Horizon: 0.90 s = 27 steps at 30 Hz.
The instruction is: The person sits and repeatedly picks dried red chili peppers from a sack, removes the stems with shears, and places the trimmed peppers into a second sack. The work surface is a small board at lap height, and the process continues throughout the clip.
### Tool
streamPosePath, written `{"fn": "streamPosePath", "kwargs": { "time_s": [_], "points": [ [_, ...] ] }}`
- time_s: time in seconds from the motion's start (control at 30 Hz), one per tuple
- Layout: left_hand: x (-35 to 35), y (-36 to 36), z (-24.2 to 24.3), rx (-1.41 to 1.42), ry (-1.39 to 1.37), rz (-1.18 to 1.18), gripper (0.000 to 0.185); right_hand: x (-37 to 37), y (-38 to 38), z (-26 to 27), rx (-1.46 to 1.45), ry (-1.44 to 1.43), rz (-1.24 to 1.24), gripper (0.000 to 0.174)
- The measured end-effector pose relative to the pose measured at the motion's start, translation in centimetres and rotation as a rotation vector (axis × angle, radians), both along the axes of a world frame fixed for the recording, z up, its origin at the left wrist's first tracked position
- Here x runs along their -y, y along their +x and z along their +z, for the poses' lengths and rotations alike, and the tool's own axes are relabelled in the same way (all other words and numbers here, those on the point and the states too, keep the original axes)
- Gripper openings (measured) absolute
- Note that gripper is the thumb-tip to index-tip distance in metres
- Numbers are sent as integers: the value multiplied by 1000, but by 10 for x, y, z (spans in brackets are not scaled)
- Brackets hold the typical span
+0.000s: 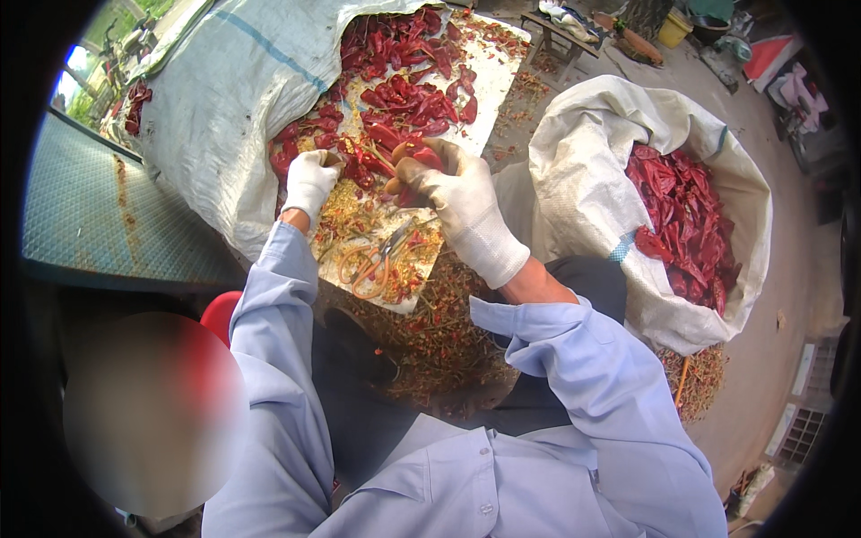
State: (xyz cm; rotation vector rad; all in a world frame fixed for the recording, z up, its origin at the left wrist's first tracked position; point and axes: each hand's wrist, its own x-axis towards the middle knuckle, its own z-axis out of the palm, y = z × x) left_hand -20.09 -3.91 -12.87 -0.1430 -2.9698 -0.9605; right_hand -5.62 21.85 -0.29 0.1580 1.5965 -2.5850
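Note:
My right hand (467, 208), in a white knitted glove with brownish fingers, grips dried red chili peppers (426, 157) over a pale board (499, 81). To its left, my gloved left hand (311, 180) has curled fingers at the edge of the loose peppers; whether it pinches one is hidden. More red peppers (414, 106) lie heaped across the board, spilling from the mouth of a large woven sack (215, 107). Scissors with orange handles (368, 269) rest below my hands among yellow seeds and stem bits. A second woven sack (582, 144), at the right, holds many red peppers (686, 222).
Stems and scraps (437, 343) litter the floor between my legs. A blue-green textured panel (101, 208) is at the left, with a red rounded object (220, 316) below it. A small bench (562, 33) and yellow bucket (675, 28) stand at the back.

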Motion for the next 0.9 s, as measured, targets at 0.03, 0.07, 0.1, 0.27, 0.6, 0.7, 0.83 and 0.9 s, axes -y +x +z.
{"fn": "streamPosePath", "kwargs": {
  "time_s": [0.03,0.07,0.1,0.27,0.6,0.7,0.83,0.9],
  "points": [
    [-1,2,11,18,96,6,17,-2,-1,-1,-13,-8,-2,32],
    [0,5,26,-8,61,-25,17,-4,-2,-1,-19,-9,-4,31],
    [0,9,41,-26,17,-54,17,-5,-3,-2,-39,-12,-8,31],
    [-19,55,104,104,364,-110,17,0,-10,-8,-80,138,-65,44],
    [-60,127,163,156,699,-114,16,11,1,-5,-205,268,109,40],
    [-61,133,163,100,704,-135,15,13,7,-2,-265,358,159,42],
    [-61,136,163,39,629,-211,15,14,9,1,-245,482,205,41],
    [-55,138,167,169,699,-174,15,11,8,3,-231,494,248,37]
  ]
}}
